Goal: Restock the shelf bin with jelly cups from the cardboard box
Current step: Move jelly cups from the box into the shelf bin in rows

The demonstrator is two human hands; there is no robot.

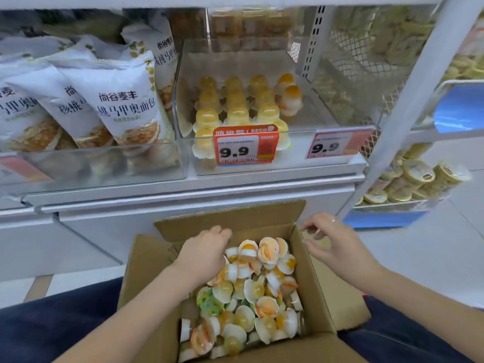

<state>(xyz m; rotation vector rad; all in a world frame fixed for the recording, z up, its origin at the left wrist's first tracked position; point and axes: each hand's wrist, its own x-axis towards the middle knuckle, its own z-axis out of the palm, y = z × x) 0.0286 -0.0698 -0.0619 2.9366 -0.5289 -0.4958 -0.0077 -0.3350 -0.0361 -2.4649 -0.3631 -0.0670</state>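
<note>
Picking is the step in hand, by my reading: cups must come out of the box [146, 279] and go up into the bin [235, 166] on the shelf [157, 189].

To the left, bread bags [117, 100] fill the neighbouring bin and need no touching. The left hand [207, 251] reaches into the far left corner of the box, fingers curled down among the jelly cups [251, 292]; whether it has closed on one I cannot tell, since the fingertips are hidden behind the knuckles. It would do well to take a cup by its rim rather than squeeze the soft dome, and to lift straight up so the loose pile does not spill over the flap.

Cups lie heaped across the whole box, directly under and just right of that hand. Those already in the bin stand in rows, dome up, with room at the right side behind the price tag [245, 148]; new cups should probably fill that gap.

The right hand [332, 242] hovers at the box's right wall, fingers loosely spread and holding nothing, near the top cups.
</note>
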